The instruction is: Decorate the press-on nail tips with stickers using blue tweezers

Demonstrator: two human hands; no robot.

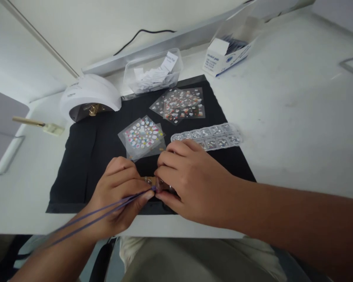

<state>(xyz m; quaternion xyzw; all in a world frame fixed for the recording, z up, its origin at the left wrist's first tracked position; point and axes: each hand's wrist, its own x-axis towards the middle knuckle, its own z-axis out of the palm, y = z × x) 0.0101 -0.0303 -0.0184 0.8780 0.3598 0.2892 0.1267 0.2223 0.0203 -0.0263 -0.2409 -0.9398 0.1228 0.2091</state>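
**Head view: two hands closed over a small piece at the mat's near edge**

Head view showed both hands meeting low on a black mat (85, 156) spread over the white tabletop (297, 117). The left hand (120, 192) was curled, thumb and forefinger pressed together on a thin purple tool (106, 211) whose long axis ran from the lower left up to a tip at the fingertips. The right hand (191, 188) was pinched, thumb under and fingers folded over, on a small brownish piece (153, 181) that lay right between the two hands, touching both. The tool's tip pointed rightward at that piece, so the left hand carried the working end and the right hand steadied the thing. Neither was nearer; they met on it.

Most of the piece was hidden under the right hand's fingers, and I could not tell what it was or its full shape. Something shiny showed below the knuckles, too small to name.

Beyond the hands lay a sticker sheet (142, 135), a second sheet (181, 103) farther back, and a clear gem tray (211, 135) just beside the right knuckles. A white lamp (88, 94) sat at the mat's far left corner, a clear tub (153, 72) of paper slips behind, a box (223, 58) well off to the right.
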